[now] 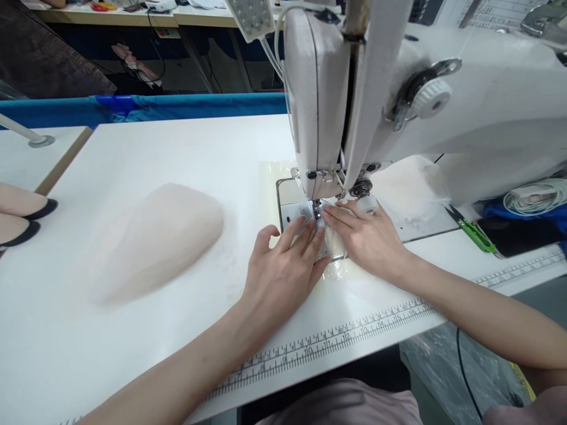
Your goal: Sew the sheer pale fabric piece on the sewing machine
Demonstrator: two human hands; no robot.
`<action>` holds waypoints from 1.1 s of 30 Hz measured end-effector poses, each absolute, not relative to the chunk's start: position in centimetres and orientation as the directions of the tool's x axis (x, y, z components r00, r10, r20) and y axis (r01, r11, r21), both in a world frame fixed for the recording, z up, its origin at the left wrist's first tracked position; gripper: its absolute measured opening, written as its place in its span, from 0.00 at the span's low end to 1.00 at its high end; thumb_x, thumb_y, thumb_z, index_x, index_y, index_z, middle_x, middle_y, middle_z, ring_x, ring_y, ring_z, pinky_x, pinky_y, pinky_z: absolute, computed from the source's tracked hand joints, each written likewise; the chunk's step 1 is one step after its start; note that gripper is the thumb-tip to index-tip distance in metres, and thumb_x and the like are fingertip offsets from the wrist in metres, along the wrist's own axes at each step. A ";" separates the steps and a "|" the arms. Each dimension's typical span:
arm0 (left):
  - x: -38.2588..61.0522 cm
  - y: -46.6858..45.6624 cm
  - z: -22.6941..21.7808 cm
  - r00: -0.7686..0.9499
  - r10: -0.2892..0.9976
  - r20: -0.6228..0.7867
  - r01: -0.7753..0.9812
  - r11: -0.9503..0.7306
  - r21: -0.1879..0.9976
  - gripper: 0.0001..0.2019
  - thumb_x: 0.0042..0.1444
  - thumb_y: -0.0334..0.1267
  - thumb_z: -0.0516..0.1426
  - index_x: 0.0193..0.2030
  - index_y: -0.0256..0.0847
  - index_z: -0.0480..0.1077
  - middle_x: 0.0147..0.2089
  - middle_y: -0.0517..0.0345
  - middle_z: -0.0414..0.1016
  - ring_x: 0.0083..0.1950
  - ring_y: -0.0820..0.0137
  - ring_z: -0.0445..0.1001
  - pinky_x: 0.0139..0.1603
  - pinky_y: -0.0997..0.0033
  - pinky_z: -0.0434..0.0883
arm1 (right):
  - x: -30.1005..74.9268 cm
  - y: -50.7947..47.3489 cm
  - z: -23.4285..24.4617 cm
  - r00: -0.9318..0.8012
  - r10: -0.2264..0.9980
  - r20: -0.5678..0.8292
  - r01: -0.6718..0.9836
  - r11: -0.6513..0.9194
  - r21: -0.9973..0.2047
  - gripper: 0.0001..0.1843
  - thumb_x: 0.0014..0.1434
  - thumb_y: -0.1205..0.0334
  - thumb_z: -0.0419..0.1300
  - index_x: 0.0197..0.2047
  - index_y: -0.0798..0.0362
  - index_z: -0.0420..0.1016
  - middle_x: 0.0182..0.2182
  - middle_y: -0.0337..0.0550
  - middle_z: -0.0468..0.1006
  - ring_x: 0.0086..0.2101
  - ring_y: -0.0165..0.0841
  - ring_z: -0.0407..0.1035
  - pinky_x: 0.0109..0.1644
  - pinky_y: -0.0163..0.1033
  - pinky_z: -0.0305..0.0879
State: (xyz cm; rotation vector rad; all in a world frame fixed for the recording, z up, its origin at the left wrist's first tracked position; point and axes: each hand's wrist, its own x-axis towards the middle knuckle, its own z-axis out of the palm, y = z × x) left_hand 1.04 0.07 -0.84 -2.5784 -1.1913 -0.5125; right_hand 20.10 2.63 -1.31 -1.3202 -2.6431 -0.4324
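A white sewing machine point(316, 112) stands over a metal needle plate point(290, 203). My left hand point(286, 257) lies palm down just left of and in front of the presser foot point(316, 211), its fingers stretched out and the thumb apart. On the other side, my right hand point(365, 233) rests flat, fingertips close beside the foot. Something thin and pale shows between the hands, too sheer to make out. Left of my left hand, a pale sheer fabric piece point(177, 233) lies on the white table. More pale fabric point(410, 186) sits behind my right hand.
Green-handled snips point(476, 233) and a dark phone-like slab point(518, 235) lie at the right, below a coiled cable point(535, 198). A ruler strip point(310, 351) runs along the front edge. Pale pieces with black ends point(22, 203) lie at far left.
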 end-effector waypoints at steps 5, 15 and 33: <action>1.0 0.4 -1.1 0.597 0.684 0.419 0.773 -0.630 -0.073 0.17 0.68 0.40 0.49 0.57 0.35 0.70 0.57 0.46 0.74 0.61 0.59 0.70 0.51 0.52 0.63 | 20.2 2.9 -1.3 -0.593 0.759 0.267 0.805 0.564 0.183 0.24 0.63 0.74 0.48 0.61 0.60 0.67 0.56 0.47 0.74 0.53 0.41 0.65 0.56 0.49 0.54; 1.0 0.5 -1.2 0.591 0.690 0.419 0.775 -0.629 -0.057 0.17 0.68 0.40 0.49 0.57 0.35 0.69 0.58 0.46 0.74 0.61 0.58 0.69 0.52 0.51 0.61 | 20.7 3.2 -1.0 -0.606 0.740 0.292 0.795 0.577 0.187 0.24 0.62 0.75 0.48 0.60 0.57 0.68 0.55 0.45 0.76 0.54 0.42 0.65 0.59 0.51 0.52; 1.2 3.5 -0.1 0.570 0.773 0.278 0.708 -0.634 0.310 0.16 0.64 0.35 0.47 0.47 0.42 0.76 0.48 0.54 0.77 0.49 0.61 0.72 0.48 0.55 0.64 | 21.4 1.6 1.8 -0.416 0.900 0.129 0.729 0.415 -0.545 0.09 0.67 0.63 0.50 0.39 0.52 0.71 0.28 0.36 0.75 0.26 0.27 0.67 0.29 0.33 0.55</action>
